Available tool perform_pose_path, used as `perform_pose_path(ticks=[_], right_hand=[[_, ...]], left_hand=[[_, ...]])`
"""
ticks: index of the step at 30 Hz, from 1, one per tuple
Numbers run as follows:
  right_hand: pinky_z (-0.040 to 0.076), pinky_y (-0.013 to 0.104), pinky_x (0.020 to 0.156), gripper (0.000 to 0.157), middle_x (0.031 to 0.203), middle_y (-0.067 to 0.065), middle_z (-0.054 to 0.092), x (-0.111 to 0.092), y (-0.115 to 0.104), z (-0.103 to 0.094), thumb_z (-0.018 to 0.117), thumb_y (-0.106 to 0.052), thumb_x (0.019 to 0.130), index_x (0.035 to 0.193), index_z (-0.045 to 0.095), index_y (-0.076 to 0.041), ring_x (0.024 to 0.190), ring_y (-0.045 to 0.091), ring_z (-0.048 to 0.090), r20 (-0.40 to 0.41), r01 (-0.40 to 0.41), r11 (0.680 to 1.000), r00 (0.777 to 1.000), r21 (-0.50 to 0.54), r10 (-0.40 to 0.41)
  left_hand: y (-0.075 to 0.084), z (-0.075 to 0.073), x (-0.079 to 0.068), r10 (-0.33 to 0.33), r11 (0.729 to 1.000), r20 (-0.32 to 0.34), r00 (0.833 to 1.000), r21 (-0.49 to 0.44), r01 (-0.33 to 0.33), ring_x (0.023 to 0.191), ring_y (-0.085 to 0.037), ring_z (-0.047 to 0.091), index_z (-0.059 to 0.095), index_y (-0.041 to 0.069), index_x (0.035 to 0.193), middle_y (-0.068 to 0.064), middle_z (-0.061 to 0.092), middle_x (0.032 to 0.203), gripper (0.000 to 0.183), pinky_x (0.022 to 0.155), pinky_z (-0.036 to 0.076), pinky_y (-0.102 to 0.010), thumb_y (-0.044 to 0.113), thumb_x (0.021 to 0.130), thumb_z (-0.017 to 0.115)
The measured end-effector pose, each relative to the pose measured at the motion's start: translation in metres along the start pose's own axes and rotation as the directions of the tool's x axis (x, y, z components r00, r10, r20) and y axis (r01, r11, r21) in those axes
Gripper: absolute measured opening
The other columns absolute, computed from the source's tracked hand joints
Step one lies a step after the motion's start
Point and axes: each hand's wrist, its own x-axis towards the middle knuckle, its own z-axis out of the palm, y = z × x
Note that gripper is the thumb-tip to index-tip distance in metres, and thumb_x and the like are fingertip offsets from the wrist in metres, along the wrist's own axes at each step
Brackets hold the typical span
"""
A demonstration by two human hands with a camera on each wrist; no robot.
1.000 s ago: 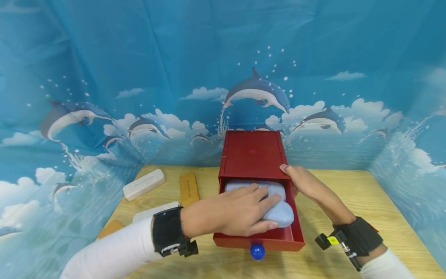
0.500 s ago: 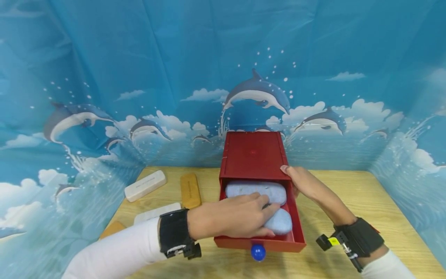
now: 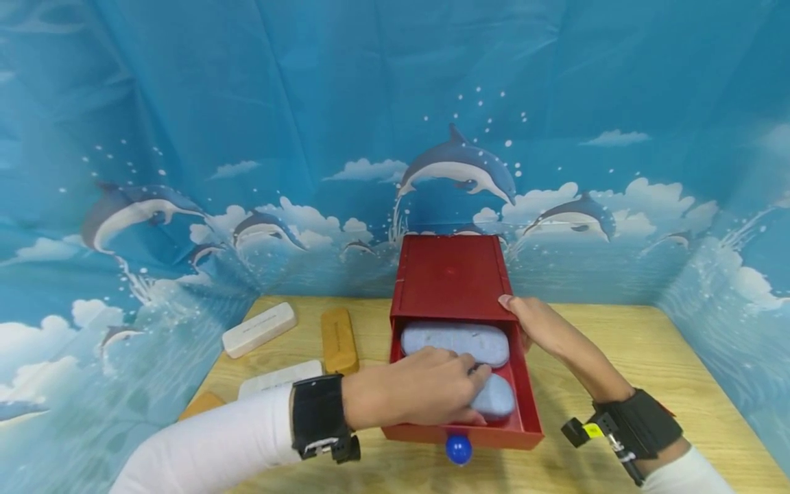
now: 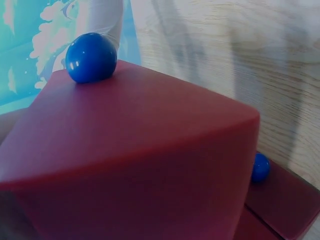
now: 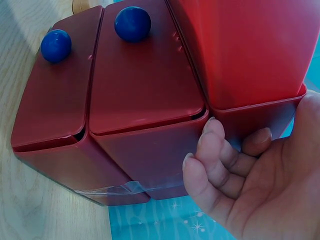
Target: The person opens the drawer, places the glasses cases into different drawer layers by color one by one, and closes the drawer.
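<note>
A red drawer cabinet (image 3: 453, 278) stands on the table with its top drawer (image 3: 529, 420) pulled out. Across the back of the drawer lies a light blue glasses case (image 3: 455, 341). In front of it, my left hand (image 3: 422, 387) grips a second light blue glasses case (image 3: 496, 399) by thumb and fingers, low inside the drawer; the hand hides part of this case. My right hand (image 3: 543, 329) holds the cabinet's right side near the front, thumb on the top edge and fingers bent against the side wall. The left wrist view shows the drawer front and its blue knob (image 4: 91, 57).
Left of the cabinet lie a white case (image 3: 259, 329), a yellow case (image 3: 339, 341), another white case (image 3: 281, 377) and an orange item (image 3: 202, 403) partly behind the left sleeve. Lower drawers with blue knobs (image 5: 132, 23) are closed. A dolphin-print curtain (image 3: 345, 123) surrounds the table.
My left hand has moved slightly toward the drawer front, and the front case has sunk lower in the drawer. More of the rear case shows. The right hand keeps its place.
</note>
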Motion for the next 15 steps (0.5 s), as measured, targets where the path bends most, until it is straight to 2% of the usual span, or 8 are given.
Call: perform_pose_path(ticks=[6,15], right_hand=[[0.050,0.038,0.059,0.066,0.050,0.009,0.056,0.0008,0.0002,0.0007,0.024,-0.051,0.102,0.084,0.064,-0.001,0.049,0.028,0.059,-0.021,-0.027,0.999,0.999,-0.046,0.026],[0.051,0.041,0.056,0.067,0.050,0.010,0.057,0.0014,0.0012,0.0003,0.024,-0.051,0.102,0.085,0.065,-0.001,0.049,0.029,0.059,-0.020,-0.018,0.999,1.000,-0.036,0.017]], left_hand=[[0.0033,0.0016,0.0035,-0.037,0.999,-0.004,0.999,0.005,0.037,0.069,-0.003,0.055,0.058,0.015,0.115,0.004,0.062,0.090,0.050,0.050,0.042,-0.015,0.058,0.089,0.055],[0.0070,-0.0020,0.0045,-0.081,0.997,0.051,0.995,0.016,0.081,0.071,-0.003,0.054,0.056,0.017,0.111,0.006,0.059,0.089,0.050,0.050,0.043,-0.016,0.060,0.085,0.058]])
